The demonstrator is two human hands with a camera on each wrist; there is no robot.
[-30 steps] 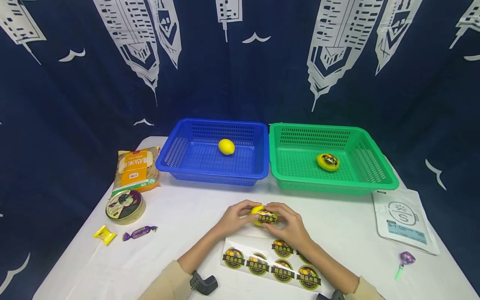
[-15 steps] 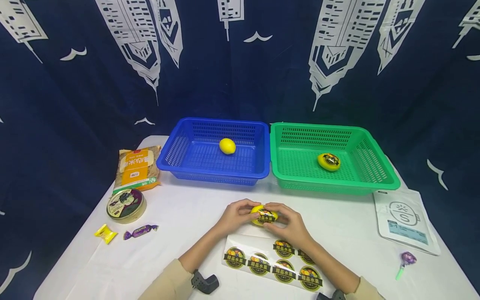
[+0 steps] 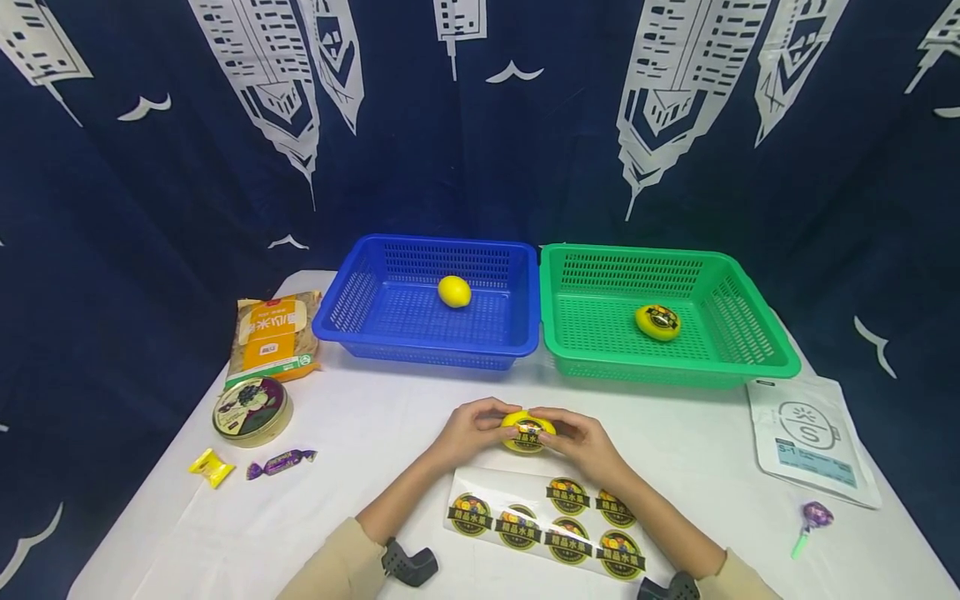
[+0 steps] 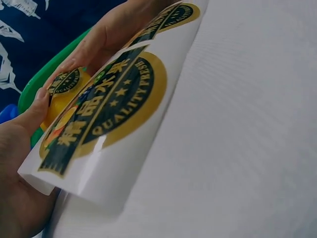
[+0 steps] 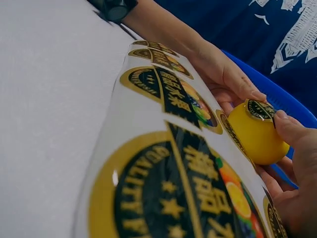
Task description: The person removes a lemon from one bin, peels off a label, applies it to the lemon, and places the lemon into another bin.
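Both hands hold a yellow lemon [image 3: 527, 433] just above the white table [image 3: 375, 417], near the front middle. A round black-and-gold sticker sits on its top. My left hand [image 3: 477, 427] curls round the lemon's left side and my right hand [image 3: 576, 439] pinches its right side. The right wrist view shows the lemon [image 5: 253, 133] between the left hand's fingers [image 5: 233, 82] and the right thumb [image 5: 292, 130]. A sticker sheet [image 3: 540, 523] with several round labels lies just in front of the hands, and it fills the left wrist view as the sheet [image 4: 114, 109].
A blue basket [image 3: 517, 333] holds a plain lemon [image 3: 453, 292]. A green basket [image 3: 772, 362] beside it holds a stickered lemon [image 3: 657, 322]. At the left lie a snack bag [image 3: 273, 335], a round tin [image 3: 251, 409] and two candies [image 3: 281, 462]. A white pouch [image 3: 810, 437] and a lollipop [image 3: 808, 523] are at the right.
The right hand's fingers have drawn back a little to the right, so more of the lemon and its sticker shows. The lemon has stayed in place between both hands.
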